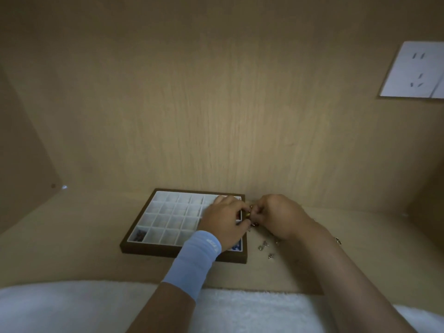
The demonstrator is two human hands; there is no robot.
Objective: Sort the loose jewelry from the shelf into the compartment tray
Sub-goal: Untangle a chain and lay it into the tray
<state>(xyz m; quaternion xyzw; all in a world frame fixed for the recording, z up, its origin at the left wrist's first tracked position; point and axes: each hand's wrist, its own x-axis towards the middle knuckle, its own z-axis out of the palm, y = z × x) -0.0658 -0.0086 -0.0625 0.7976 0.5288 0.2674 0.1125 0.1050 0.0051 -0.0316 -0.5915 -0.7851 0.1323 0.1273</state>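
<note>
A brown-framed compartment tray (141, 222) with white cells lies on the wooden shelf. Its near-left cell holds small dark pieces (139, 236), and blue pieces (236, 247) show in the near-right cell. My left hand (224, 221), with a light blue wristband, hovers over the tray's right side. My right hand (276, 216) is just right of the tray. Both hands pinch a small gold piece of jewelry (248, 213) between their fingertips at the tray's right edge. Loose silver jewelry (264, 246) lies on the shelf under and beside my right hand.
The shelf's wooden back wall rises right behind the tray. A white wall socket (415, 70) sits at the upper right. A white fluffy cloth (72, 306) lies along the shelf's front edge. A side panel stands at the left.
</note>
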